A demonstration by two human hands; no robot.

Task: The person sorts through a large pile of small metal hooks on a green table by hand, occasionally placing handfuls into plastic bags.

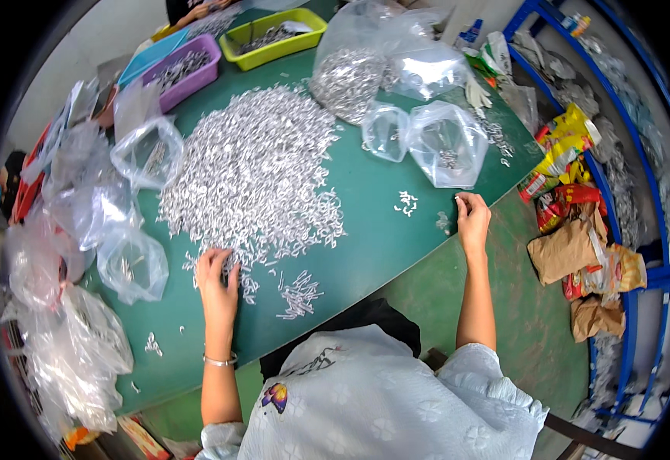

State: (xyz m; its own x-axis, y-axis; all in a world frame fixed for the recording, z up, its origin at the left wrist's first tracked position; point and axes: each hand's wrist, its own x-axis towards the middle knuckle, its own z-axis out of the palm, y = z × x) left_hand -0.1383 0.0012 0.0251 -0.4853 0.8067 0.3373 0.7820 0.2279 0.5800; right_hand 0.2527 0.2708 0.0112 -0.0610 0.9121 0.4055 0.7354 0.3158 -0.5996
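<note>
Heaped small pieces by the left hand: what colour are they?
Silvery grey; the heaped pieces show best in the head view.

Fisheye head view, facing down
Looks from above and behind the left hand [216, 290] and right hand [473, 222]; near, yet wide enough for the table [373, 249] beyond them

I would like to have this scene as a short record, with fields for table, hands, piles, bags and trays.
Table: green table
Left hand: left hand, fingers over the near edge of the big pile of silvery pieces
Right hand: right hand by the table edge, fingertips together; any piece held is too small to tell
Small piles: small pile right of the left hand; smaller group farther right
Bags: open clear bag beyond the right hand
Trays: purple tray, yellow-green tray, both holding pieces
</note>
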